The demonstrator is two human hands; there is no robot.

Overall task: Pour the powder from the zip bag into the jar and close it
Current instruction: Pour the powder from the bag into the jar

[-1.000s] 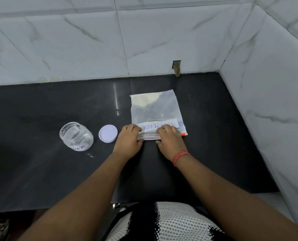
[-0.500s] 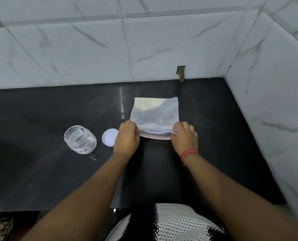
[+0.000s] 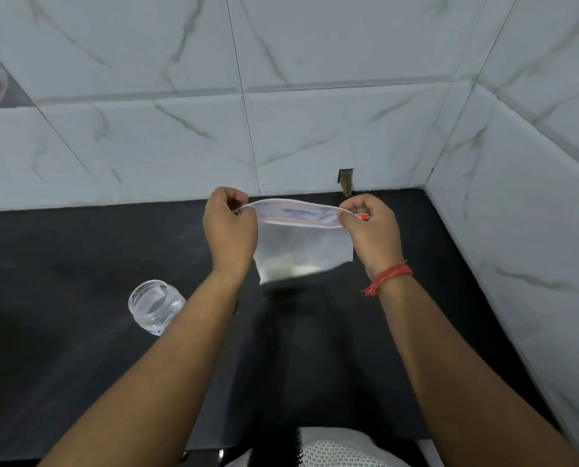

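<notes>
A clear zip bag hangs upright in the air above the black counter, with pale powder settled at its bottom. My left hand pinches its top left corner and my right hand pinches its top right corner by the red zip strip. The mouth of the bag bows slightly apart between them. An open clear jar stands on the counter to the lower left, partly behind my left forearm. The jar's white lid is hidden behind that arm.
The black counter runs back to a white marble-tiled wall and meets another tiled wall on the right. A small notch in the back wall sits just behind the bag.
Both hands have lifted the bag off the counter, so that it hangs upright. The hands have slid out to its top corners. The view has tilted upward.
</notes>
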